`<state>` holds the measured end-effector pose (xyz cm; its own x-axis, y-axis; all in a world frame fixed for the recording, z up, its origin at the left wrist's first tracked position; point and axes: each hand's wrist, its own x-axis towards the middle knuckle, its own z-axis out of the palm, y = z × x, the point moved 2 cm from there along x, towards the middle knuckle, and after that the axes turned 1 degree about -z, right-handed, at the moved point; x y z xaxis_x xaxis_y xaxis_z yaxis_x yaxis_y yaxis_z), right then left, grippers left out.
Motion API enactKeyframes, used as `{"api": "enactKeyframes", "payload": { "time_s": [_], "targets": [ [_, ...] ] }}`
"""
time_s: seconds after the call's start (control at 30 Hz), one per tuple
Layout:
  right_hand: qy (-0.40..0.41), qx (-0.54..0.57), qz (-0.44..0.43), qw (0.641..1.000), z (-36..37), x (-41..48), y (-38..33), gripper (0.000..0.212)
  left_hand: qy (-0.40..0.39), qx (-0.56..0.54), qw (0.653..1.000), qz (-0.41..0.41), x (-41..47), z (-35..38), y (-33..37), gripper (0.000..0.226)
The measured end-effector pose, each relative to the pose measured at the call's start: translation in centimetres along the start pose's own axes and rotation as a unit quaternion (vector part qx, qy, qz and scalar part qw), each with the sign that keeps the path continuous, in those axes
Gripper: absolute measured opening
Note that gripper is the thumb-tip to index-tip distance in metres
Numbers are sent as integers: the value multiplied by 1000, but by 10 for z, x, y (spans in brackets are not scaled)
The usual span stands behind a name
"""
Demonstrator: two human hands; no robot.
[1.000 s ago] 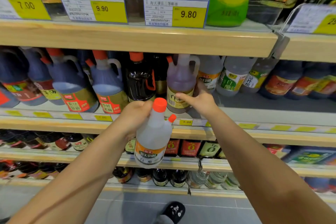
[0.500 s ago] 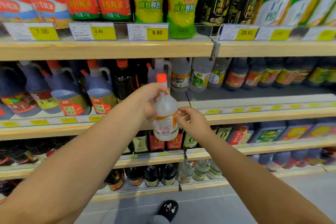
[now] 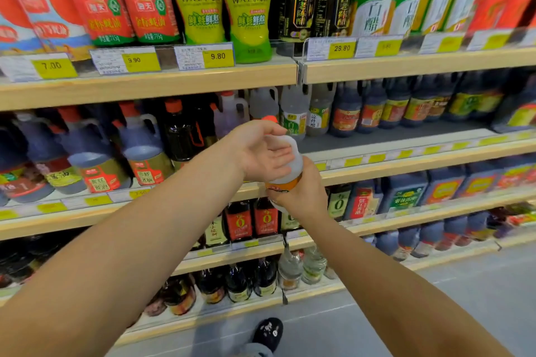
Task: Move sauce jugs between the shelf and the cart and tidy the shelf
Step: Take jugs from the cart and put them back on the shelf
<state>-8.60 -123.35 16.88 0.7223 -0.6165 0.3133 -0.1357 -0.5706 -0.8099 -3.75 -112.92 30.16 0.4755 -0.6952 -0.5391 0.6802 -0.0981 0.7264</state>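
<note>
We held a clear jug (image 3: 291,174) with an orange cap and an orange label band upright in front of the racks, resting on no board. Our left hand (image 3: 261,148) was wrapped on the jug's upper part, palm turned toward us, thumb arched up beside the cap and fingers (image 3: 280,153) laid across its shoulder. Our right hand (image 3: 301,197) was clamped round the jug's lower body from beneath, hiding most of the label. The grey shelf board (image 3: 406,132) ran level with the jug's shoulder, out to its right. Just behind the jug, toward the back of that board, stood clear bottles (image 3: 294,116) with green labels, and a pale handled jug (image 3: 232,113) stood behind the jug and a little to its left. Well left of the jug sat dark soy jugs (image 3: 145,153) with red labels. Above the jug hung a yellow 9.80 price tag (image 3: 204,56), with green-and-yellow squeeze bottles (image 3: 249,9) above that. Below the jug, small dark bottles with red labels (image 3: 252,220) stood on a lower board, and far beneath it a black shoe (image 3: 268,333) showed on the grey floor.
</note>
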Motion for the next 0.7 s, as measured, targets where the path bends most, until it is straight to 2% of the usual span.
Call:
{"api": "enactKeyframes", "payload": {
  "time_s": [0.07, 0.17, 0.27, 0.37, 0.53, 0.6, 0.7],
  "targets": [
    [2, 27, -12, 1000, -10, 8, 0, 76, 0, 87, 996, 13, 1, -15, 1, 33],
    [5, 53, -34, 998, -18, 28, -4, 79, 89, 177, 979, 51, 15, -49, 2, 13],
    [-20, 42, -58, 997, -13, 61, -2, 79, 173, 223, 955, 95, 43, -80, 1, 14],
    [-27, 19, -86, 996, 4, 98, 8, 89, 222, 324, 912, 123, 74, -99, -1, 31],
    [-59, 77, -52, 994, 29, 128, 14, 71, 255, 480, 830, 128, 111, -121, -2, 38],
    [-82, 114, -18, 990, 39, 136, 23, 81, 244, 539, 799, 107, 122, -129, -4, 34],
    [-97, 135, 24, 986, 48, 146, 38, 90, 239, 566, 785, 83, 131, -136, -6, 34]
  ]
}}
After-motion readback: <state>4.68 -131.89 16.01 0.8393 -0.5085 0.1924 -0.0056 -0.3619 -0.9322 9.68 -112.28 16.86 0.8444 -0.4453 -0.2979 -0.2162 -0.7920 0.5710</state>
